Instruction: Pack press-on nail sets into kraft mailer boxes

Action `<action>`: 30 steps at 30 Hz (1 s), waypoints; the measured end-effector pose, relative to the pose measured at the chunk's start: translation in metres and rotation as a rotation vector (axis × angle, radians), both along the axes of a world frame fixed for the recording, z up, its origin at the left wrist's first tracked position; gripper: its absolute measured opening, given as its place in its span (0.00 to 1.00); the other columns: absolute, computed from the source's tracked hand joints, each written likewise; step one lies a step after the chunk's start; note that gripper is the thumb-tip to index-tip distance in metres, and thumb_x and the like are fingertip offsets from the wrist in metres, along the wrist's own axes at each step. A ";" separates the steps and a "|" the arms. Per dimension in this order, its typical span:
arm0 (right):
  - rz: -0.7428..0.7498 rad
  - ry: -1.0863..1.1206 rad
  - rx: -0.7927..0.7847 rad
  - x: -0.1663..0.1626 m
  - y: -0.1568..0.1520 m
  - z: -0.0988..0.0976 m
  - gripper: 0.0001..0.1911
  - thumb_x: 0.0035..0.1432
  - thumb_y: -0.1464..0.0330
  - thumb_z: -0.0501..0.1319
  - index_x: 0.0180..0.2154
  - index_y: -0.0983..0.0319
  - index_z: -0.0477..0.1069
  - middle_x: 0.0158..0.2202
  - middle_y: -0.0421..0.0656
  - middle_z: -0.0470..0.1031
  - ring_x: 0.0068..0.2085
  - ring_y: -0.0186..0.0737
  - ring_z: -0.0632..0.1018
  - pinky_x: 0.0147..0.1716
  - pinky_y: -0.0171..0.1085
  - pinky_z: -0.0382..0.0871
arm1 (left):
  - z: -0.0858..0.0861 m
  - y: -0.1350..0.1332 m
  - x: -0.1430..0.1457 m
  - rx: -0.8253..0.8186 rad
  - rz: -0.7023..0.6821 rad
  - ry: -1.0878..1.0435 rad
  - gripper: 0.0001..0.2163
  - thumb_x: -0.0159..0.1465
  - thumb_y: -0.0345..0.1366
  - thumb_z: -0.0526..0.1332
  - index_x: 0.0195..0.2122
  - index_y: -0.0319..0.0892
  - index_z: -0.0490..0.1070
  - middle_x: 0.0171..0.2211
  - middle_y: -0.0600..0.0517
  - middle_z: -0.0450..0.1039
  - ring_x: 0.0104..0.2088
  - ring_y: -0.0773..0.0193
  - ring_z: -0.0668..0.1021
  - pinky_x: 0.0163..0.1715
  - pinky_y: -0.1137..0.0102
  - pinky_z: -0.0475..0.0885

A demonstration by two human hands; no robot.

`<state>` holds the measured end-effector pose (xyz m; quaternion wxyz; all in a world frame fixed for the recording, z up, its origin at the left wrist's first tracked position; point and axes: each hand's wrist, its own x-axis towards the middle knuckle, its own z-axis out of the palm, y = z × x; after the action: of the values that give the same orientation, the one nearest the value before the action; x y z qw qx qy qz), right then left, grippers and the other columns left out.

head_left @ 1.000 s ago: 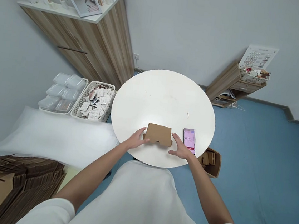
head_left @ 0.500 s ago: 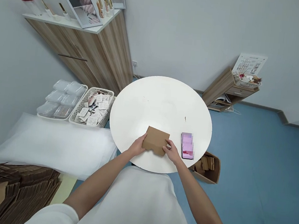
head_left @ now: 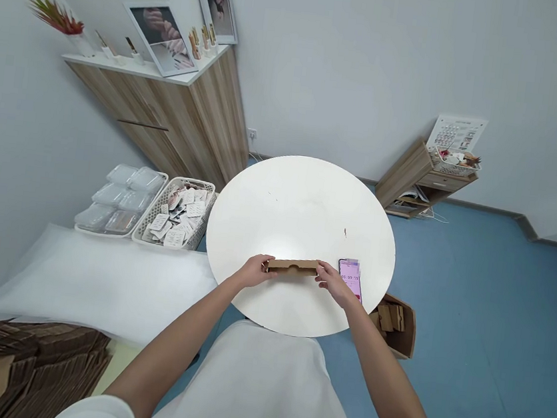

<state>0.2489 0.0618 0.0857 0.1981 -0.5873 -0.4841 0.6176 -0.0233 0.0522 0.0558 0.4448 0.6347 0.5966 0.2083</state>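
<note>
A small brown cardboard box point(head_left: 293, 264) is held between my two hands over the near half of the round white table point(head_left: 299, 205). It is tipped so that a narrow side with a curved thumb notch faces me. My left hand point(head_left: 255, 271) grips its left end, and my right hand point(head_left: 331, 280) grips the right end. Beside my right hand lies a phone point(head_left: 350, 275) with a lit pink-purple screen showing a timer; my right wrist is close to its lower part. A small dark item point(head_left: 345, 232) lies farther back on the table.
At right below the table stands an open carton point(head_left: 407, 338) with small brown boxes inside. On the left are a basket of printed cards point(head_left: 203, 227), clear plastic packs point(head_left: 109, 194), white sheets point(head_left: 99, 282) and stacked flat cardboard point(head_left: 50, 357). A wooden cabinet point(head_left: 223, 115) stands behind.
The box has been tilted from its broad face showing to its narrow notched side showing, with both hands still on its ends. The whole view has shifted slightly.
</note>
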 end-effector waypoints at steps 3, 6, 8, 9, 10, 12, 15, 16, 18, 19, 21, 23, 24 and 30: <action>0.070 -0.085 0.032 0.002 0.005 -0.001 0.30 0.45 0.56 0.61 0.51 0.56 0.60 0.47 0.46 0.66 0.39 0.38 0.72 0.36 0.36 0.66 | 0.003 0.010 -0.001 -0.053 -0.036 -0.022 0.21 0.47 0.46 0.62 0.41 0.44 0.70 0.32 0.52 0.68 0.29 0.64 0.71 0.29 0.71 0.67; 0.097 -0.169 0.113 0.000 0.013 -0.002 0.24 0.48 0.57 0.58 0.48 0.57 0.64 0.44 0.45 0.68 0.39 0.38 0.71 0.36 0.37 0.65 | 0.004 0.018 -0.001 -0.085 -0.066 -0.055 0.18 0.48 0.45 0.62 0.38 0.44 0.71 0.33 0.52 0.69 0.29 0.65 0.71 0.30 0.71 0.67; 0.103 -0.239 0.192 -0.002 0.020 -0.003 0.21 0.51 0.58 0.55 0.47 0.57 0.65 0.43 0.44 0.69 0.39 0.37 0.71 0.37 0.37 0.64 | 0.004 0.022 0.001 -0.087 -0.040 -0.040 0.18 0.47 0.44 0.62 0.39 0.43 0.70 0.35 0.51 0.69 0.30 0.65 0.71 0.31 0.71 0.67; 0.111 -0.280 0.231 -0.004 0.022 -0.003 0.21 0.52 0.58 0.53 0.47 0.57 0.65 0.43 0.44 0.69 0.39 0.37 0.71 0.38 0.36 0.63 | 0.005 0.023 0.002 -0.075 -0.011 -0.007 0.20 0.47 0.43 0.62 0.41 0.43 0.69 0.36 0.50 0.68 0.30 0.65 0.71 0.32 0.71 0.67; 0.124 -0.323 0.265 -0.005 0.025 -0.003 0.21 0.53 0.57 0.52 0.47 0.58 0.65 0.44 0.45 0.68 0.39 0.37 0.71 0.38 0.36 0.63 | 0.005 0.023 0.003 -0.057 0.024 0.040 0.22 0.47 0.43 0.63 0.43 0.42 0.69 0.37 0.49 0.67 0.32 0.64 0.72 0.32 0.70 0.67; 0.161 -0.409 0.321 -0.007 0.028 -0.001 0.21 0.55 0.57 0.50 0.47 0.59 0.66 0.44 0.46 0.68 0.39 0.38 0.70 0.38 0.36 0.62 | 0.006 0.022 0.006 -0.018 0.079 0.146 0.25 0.47 0.43 0.63 0.46 0.41 0.66 0.40 0.47 0.65 0.35 0.62 0.71 0.34 0.70 0.66; 0.219 -0.508 0.383 -0.010 0.030 0.005 0.19 0.56 0.57 0.47 0.41 0.59 0.69 0.40 0.47 0.68 0.37 0.39 0.70 0.35 0.35 0.61 | 0.011 0.020 0.008 0.022 0.073 0.257 0.26 0.48 0.44 0.61 0.48 0.41 0.64 0.40 0.47 0.64 0.38 0.60 0.70 0.35 0.69 0.65; 0.245 -0.524 0.396 -0.011 0.030 0.007 0.19 0.57 0.57 0.46 0.38 0.59 0.70 0.37 0.46 0.69 0.36 0.39 0.70 0.34 0.35 0.60 | 0.013 0.020 0.008 0.033 0.057 0.281 0.25 0.49 0.44 0.61 0.48 0.41 0.64 0.39 0.47 0.64 0.38 0.60 0.70 0.35 0.69 0.65; 0.289 -0.529 0.409 -0.012 0.031 0.012 0.20 0.58 0.58 0.44 0.32 0.59 0.70 0.31 0.44 0.70 0.33 0.38 0.70 0.30 0.34 0.59 | 0.018 0.020 0.008 0.053 0.023 0.320 0.22 0.49 0.43 0.61 0.44 0.41 0.66 0.35 0.49 0.65 0.36 0.60 0.70 0.33 0.70 0.64; 0.298 -0.523 0.410 -0.013 0.032 0.014 0.19 0.58 0.58 0.43 0.30 0.59 0.69 0.30 0.43 0.70 0.32 0.38 0.70 0.29 0.34 0.59 | 0.020 0.021 0.008 0.059 0.003 0.333 0.19 0.49 0.43 0.61 0.41 0.42 0.67 0.33 0.49 0.66 0.34 0.60 0.70 0.31 0.70 0.64; 0.281 -0.504 0.400 -0.014 0.033 0.016 0.18 0.57 0.59 0.44 0.31 0.58 0.69 0.31 0.42 0.71 0.32 0.37 0.70 0.29 0.33 0.59 | 0.022 0.022 0.007 0.067 -0.033 0.341 0.13 0.49 0.41 0.61 0.34 0.42 0.68 0.30 0.51 0.66 0.31 0.62 0.70 0.28 0.71 0.62; 0.251 -0.477 0.379 -0.015 0.035 0.017 0.16 0.57 0.59 0.46 0.34 0.58 0.69 0.34 0.42 0.72 0.34 0.37 0.71 0.30 0.33 0.60 | 0.023 0.023 0.006 0.072 -0.053 0.327 0.10 0.49 0.41 0.61 0.31 0.42 0.68 0.28 0.52 0.66 0.28 0.63 0.69 0.26 0.72 0.61; 0.243 -0.460 0.363 -0.016 0.035 0.016 0.16 0.56 0.59 0.47 0.35 0.58 0.69 0.35 0.41 0.72 0.34 0.37 0.71 0.30 0.33 0.60 | 0.023 0.023 0.005 0.074 -0.053 0.314 0.10 0.49 0.41 0.61 0.32 0.43 0.68 0.27 0.52 0.66 0.27 0.64 0.69 0.25 0.72 0.61; 0.204 -0.395 0.271 -0.013 0.038 0.012 0.17 0.54 0.57 0.49 0.38 0.59 0.69 0.38 0.42 0.72 0.33 0.36 0.73 0.32 0.34 0.63 | 0.019 0.022 0.002 0.077 -0.014 0.209 0.23 0.50 0.40 0.61 0.48 0.43 0.63 0.29 0.53 0.67 0.28 0.66 0.70 0.29 0.72 0.64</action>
<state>0.2357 0.0996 0.0973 0.1134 -0.6129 -0.6483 0.4372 -0.0215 0.0744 0.0745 0.3567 0.6738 0.6268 0.1608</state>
